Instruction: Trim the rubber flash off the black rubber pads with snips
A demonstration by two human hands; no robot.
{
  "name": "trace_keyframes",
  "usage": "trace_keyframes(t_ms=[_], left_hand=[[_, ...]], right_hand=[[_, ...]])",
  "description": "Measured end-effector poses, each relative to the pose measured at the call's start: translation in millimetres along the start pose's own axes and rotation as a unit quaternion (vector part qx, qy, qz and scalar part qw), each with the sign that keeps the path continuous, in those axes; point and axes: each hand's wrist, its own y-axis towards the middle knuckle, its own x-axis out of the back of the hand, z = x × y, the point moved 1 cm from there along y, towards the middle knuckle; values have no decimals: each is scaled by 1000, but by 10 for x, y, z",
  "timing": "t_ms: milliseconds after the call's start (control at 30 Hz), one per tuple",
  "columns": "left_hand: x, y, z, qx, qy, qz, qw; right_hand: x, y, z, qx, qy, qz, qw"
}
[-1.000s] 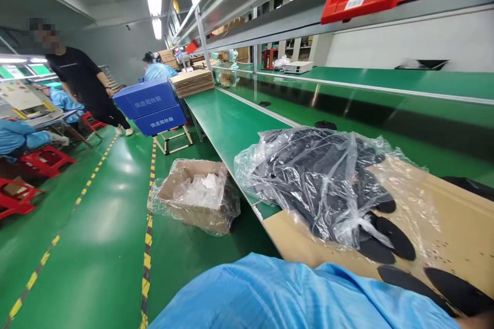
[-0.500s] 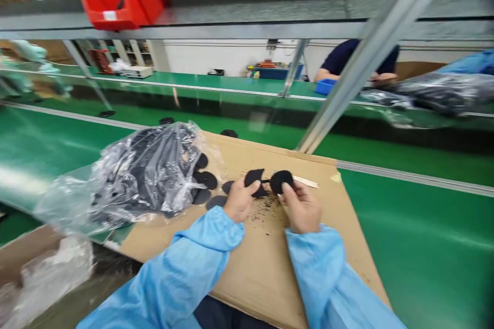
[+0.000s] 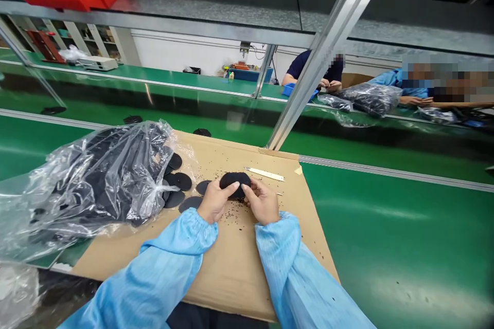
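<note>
The green tabletop (image 3: pixel 401 241) stretched from left to right; a cardboard sheet (image 3: pixel 235 282) lay on it at the near side; a clear plastic bag (image 3: pixel 104 180) of black pieces rested partly on the sheet's left; the left hand (image 3: pixel 213 201) and the right hand (image 3: pixel 265 204) gripped one black pad (image 3: pixel 234 180) between them, over the sheet's middle; loose black discs (image 3: pixel 182 181) lay between bag and left hand; a pale strip (image 3: pixel 266 174) lay just beyond the right hand; dark crumbs (image 3: pixel 233 214) were scattered near the pad.
</note>
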Motion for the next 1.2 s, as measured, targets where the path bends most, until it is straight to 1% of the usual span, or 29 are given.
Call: trace_keyframes(t_ms=[100,233,367,467,633,800,1033,1200], left_hand=[[-5,-14,-12,4,7,2,1000],[-45,-62,-58,34,1,53,998],[-50,-94,-92,49,4,72,996],[-24,-89,-86,49,10,86,995],[11,-68,-59,43,20,100,994],[6,-69,-62,41,15,107,993],[-7,-65,-74,52,-1,87,995],[-6,-80,-84,57,2,95,994]], right_hand=[[31,-4,61,19,-50,12,998],[121,3,165,42,-147,74,985],[188,8,172,43,-131,142,980],[207,15,136,38,-113,168,979],[219,37,114,30,-119,172,977],[219,41,129,19,-110,176,978],[175,25,104,24,-74,169,983],[187,33,102,25,-117,149,982]])
